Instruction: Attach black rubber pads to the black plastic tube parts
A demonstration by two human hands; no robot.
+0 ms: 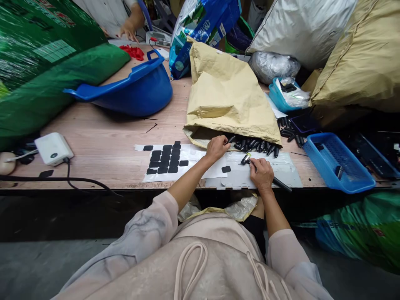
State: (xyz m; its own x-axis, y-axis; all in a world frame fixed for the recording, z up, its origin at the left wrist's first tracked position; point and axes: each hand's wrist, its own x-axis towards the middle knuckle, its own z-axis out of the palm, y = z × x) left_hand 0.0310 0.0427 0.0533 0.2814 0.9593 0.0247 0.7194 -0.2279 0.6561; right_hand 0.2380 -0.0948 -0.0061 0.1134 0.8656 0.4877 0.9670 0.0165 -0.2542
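Observation:
My left hand point(216, 148) is closed in a pinch on a small black part point(231, 139) at the mouth of a tan paper sack point(225, 96), where several black parts point(256, 146) spill out. My right hand point(261, 174) grips a thin black tool point(279, 183) like a pen, its tip against a small black and yellow piece point(245, 158) on the table. A white backing sheet point(175, 166) with several black pads point(165, 159) lies to the left of my hands. One black pad point(226, 169) lies alone between my hands.
A blue basket point(339, 162) stands at the right table edge. A blue plastic tub point(134, 87) lies tilted at back left beside green sacks point(46, 71). A white power adapter point(53, 148) with cable sits left. Another person's hand point(128, 30) works at the far end.

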